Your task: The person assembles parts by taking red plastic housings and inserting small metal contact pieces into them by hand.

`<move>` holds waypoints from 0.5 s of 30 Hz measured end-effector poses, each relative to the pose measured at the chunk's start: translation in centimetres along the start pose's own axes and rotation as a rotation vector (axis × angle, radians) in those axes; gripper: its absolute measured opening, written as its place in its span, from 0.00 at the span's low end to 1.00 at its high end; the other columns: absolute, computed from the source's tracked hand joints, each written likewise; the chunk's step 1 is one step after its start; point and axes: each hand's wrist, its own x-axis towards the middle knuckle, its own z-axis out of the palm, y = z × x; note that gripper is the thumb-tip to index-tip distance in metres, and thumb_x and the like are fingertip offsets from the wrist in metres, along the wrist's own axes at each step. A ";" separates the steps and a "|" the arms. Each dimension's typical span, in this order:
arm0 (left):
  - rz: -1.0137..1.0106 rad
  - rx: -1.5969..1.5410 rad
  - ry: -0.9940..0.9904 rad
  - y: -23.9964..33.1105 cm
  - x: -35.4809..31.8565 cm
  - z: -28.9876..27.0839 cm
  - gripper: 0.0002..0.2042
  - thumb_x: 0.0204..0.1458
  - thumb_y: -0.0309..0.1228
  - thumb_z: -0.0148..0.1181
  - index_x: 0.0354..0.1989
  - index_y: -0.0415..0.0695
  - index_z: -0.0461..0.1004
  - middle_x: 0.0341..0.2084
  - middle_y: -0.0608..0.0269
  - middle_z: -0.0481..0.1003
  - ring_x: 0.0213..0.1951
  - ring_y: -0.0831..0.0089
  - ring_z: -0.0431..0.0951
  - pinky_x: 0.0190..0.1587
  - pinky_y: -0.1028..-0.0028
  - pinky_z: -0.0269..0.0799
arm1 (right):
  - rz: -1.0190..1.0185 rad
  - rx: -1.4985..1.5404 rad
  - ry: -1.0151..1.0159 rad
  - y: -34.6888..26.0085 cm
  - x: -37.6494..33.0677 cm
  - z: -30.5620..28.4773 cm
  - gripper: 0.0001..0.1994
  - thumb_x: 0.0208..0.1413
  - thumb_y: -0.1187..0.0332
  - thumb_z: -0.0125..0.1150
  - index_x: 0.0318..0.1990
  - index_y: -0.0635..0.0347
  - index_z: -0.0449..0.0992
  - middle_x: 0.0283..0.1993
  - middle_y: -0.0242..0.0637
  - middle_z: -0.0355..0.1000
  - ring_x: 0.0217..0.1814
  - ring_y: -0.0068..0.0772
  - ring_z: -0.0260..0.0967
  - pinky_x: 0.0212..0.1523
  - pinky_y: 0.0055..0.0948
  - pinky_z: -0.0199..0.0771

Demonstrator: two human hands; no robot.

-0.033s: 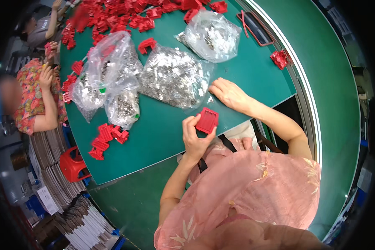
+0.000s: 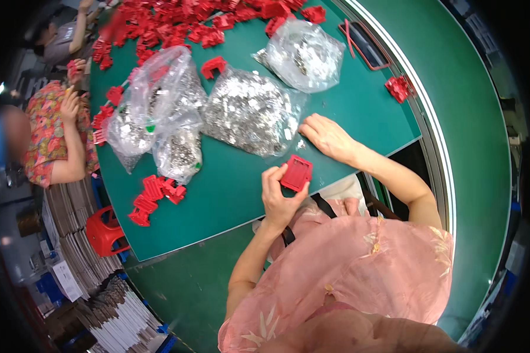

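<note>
My left hand point(image 2: 280, 203) grips a rectangular red plastic housing point(image 2: 297, 173) between thumb and fingers, close to the table's near edge. Shallow slots show on the housing's upper face. Beyond it, my right hand point(image 2: 328, 140) rests on the green table point(image 2: 218, 206), its fingers drawn together and bent down beside a clear bag of small silvery metal pieces point(image 2: 250, 112). A few loose metal pieces point(image 2: 301, 144) lie by its fingertips. Whatever those fingertips hold, if anything, is hidden.
More clear bags of metal pieces point(image 2: 179, 154) point(image 2: 306, 56) stand around. Red parts form a large heap point(image 2: 176, 20) at the back and a small group point(image 2: 153, 191) at left. A phone point(image 2: 365, 46) lies far right. Co-workers point(image 2: 53, 129) sit at left near a red stool point(image 2: 103, 232).
The whole view has shifted slightly. My left hand keeps its grip on the red housing, and my right hand stays beside the bag.
</note>
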 end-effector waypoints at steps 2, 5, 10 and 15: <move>0.013 -0.006 -0.011 -0.1 -0.2 0.2 0.32 0.34 0.26 0.79 0.52 0.38 0.71 0.44 0.50 0.71 0.46 0.54 0.75 0.48 0.63 0.74 | 0.003 0.008 0.016 0.2 -0.3 0.4 0.07 0.53 0.71 0.53 0.38 0.62 0.67 0.34 0.42 0.63 0.41 0.44 0.66 0.43 0.38 0.70; -0.003 -0.013 -0.024 0.0 -0.4 0.4 0.33 0.34 0.26 0.79 0.53 0.38 0.70 0.45 0.49 0.71 0.46 0.54 0.75 0.48 0.63 0.75 | 0.067 0.020 0.016 0.5 -0.6 1.0 0.07 0.53 0.71 0.51 0.39 0.62 0.66 0.35 0.43 0.63 0.40 0.46 0.66 0.42 0.40 0.69; 0.004 -0.010 -0.027 0.5 -0.4 0.1 0.33 0.35 0.26 0.78 0.53 0.38 0.70 0.44 0.49 0.71 0.46 0.54 0.75 0.48 0.63 0.75 | 0.180 0.050 0.007 -0.6 0.1 0.1 0.07 0.55 0.72 0.50 0.40 0.62 0.65 0.35 0.44 0.62 0.41 0.48 0.66 0.42 0.43 0.69; 0.012 -0.012 -0.022 0.6 -0.2 0.2 0.32 0.36 0.27 0.78 0.52 0.38 0.70 0.44 0.50 0.71 0.46 0.55 0.75 0.48 0.63 0.75 | 0.194 0.065 -0.034 -0.6 -0.7 -0.9 0.07 0.54 0.74 0.50 0.41 0.64 0.68 0.37 0.45 0.63 0.43 0.49 0.67 0.44 0.43 0.71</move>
